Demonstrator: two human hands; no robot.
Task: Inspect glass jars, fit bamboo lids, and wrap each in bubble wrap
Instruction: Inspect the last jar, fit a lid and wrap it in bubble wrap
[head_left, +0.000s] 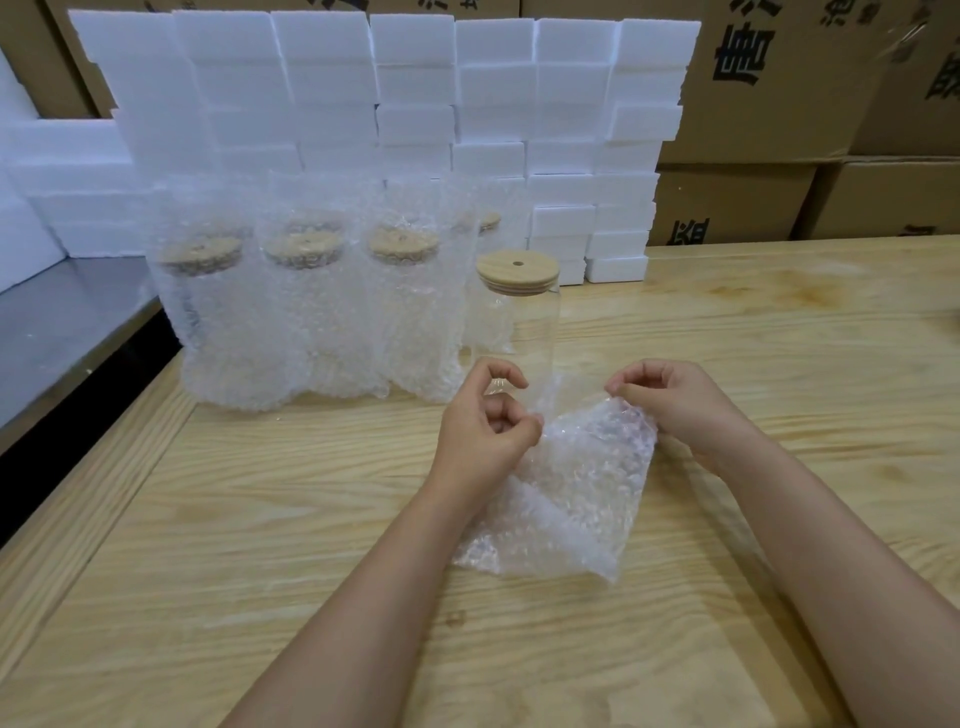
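A clear glass jar (524, 332) with a bamboo lid (518, 270) stands upright on the wooden table (260, 519), unwrapped. Just in front of it lies a bubble wrap bag (566, 499), its upper edge lifted off the table. My left hand (485, 421) pinches the bag's left top corner. My right hand (670, 400) pinches the right top corner. Both hands are just in front of the jar's base, on either side of it. Several jars (301, 312) wrapped in bubble wrap, their bamboo lids showing through, stand in a row to the left.
A wall of white foam blocks (415, 104) stands behind the jars. Brown cardboard boxes (779, 104) are stacked at the back right. A grey metal surface (62, 322) adjoins the table on the left.
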